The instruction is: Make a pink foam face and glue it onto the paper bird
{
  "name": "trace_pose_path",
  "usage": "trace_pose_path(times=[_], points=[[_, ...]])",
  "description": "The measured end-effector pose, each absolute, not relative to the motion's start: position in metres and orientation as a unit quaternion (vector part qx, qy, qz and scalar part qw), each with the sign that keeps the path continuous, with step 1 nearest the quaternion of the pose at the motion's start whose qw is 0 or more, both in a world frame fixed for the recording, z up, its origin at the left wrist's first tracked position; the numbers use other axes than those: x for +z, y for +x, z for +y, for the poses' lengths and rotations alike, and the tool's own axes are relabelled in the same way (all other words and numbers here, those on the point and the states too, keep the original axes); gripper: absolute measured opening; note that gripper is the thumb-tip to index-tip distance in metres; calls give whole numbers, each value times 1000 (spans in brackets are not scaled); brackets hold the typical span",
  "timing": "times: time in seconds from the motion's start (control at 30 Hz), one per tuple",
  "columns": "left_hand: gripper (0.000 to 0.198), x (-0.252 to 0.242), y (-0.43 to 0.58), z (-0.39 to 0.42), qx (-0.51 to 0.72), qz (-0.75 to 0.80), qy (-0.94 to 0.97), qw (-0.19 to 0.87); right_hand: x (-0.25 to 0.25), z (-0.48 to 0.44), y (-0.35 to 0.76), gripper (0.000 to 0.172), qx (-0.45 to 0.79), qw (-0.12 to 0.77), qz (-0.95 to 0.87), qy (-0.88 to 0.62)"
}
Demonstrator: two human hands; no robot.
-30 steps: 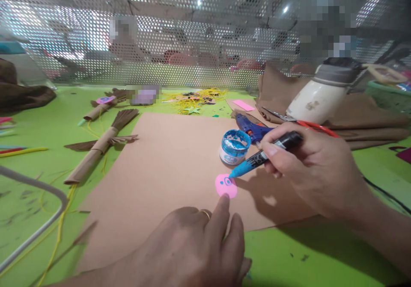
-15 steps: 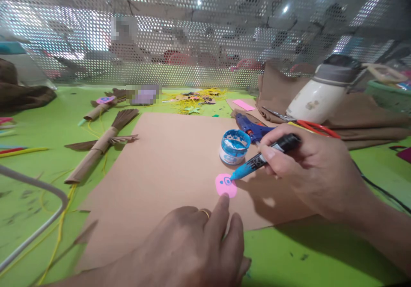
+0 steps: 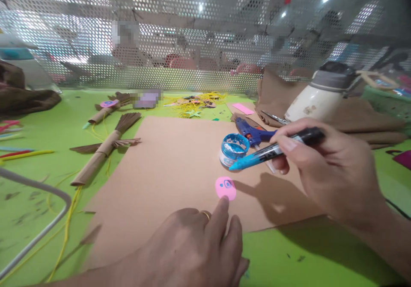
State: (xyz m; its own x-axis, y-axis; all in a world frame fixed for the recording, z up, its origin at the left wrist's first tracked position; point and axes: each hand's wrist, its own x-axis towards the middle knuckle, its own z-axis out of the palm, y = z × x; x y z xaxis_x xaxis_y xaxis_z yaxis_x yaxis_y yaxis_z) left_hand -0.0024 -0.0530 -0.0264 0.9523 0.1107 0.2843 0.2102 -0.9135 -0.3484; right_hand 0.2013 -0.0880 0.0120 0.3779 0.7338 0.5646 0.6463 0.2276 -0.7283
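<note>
My right hand (image 3: 334, 171) grips a blue paint marker (image 3: 266, 152), its blue tip pointing left, raised above the brown paper (image 3: 173, 163). Below the tip lies a small pink paper piece (image 3: 221, 192) with blue marks on it, a ring with a dot inside and a separate dot. The index fingertip of my left hand (image 3: 195, 240) presses on the lower edge of this piece; the other fingers are loosely bent, with nothing held. Just behind the marker tip stands an open paint jar (image 3: 233, 150) with blue-smeared walls. A blue glue gun (image 3: 252, 131) lies beside the jar.
Two rolled brown paper figures (image 3: 102, 152) with fanned ends lie at left, with yellow strings. A white cable (image 3: 48, 231) curves at near left. At back right a white bottle (image 3: 316, 96) leans by folded brown paper (image 3: 362, 126). A perforated metal screen (image 3: 205, 60) bounds the far edge.
My right hand has lifted the marker off the pink piece and moved right and slightly back, uncovering the drawn ring. My left hand stays on the piece.
</note>
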Motion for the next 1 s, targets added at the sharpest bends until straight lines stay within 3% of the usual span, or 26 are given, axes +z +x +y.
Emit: trace_pose_path(times=[0.13, 0.23, 0.87, 1.0], points=[[22, -18, -3, -50, -111, -70, -975, 179, 15, -85, 207, 6, 41, 666, -512, -541], [20, -12, -3, -51, -93, -63, -979, 169, 16, -79, 215, 6, 32, 680, -501, -535], [16, -5, -7, -48, -113, -35, -983, 141, 2, -47, 213, 16, 134, 484, -580, -641], [16, -8, -7, -49, -113, -47, -981, 148, 3, -48, 215, 18, 134, 477, -585, -643]])
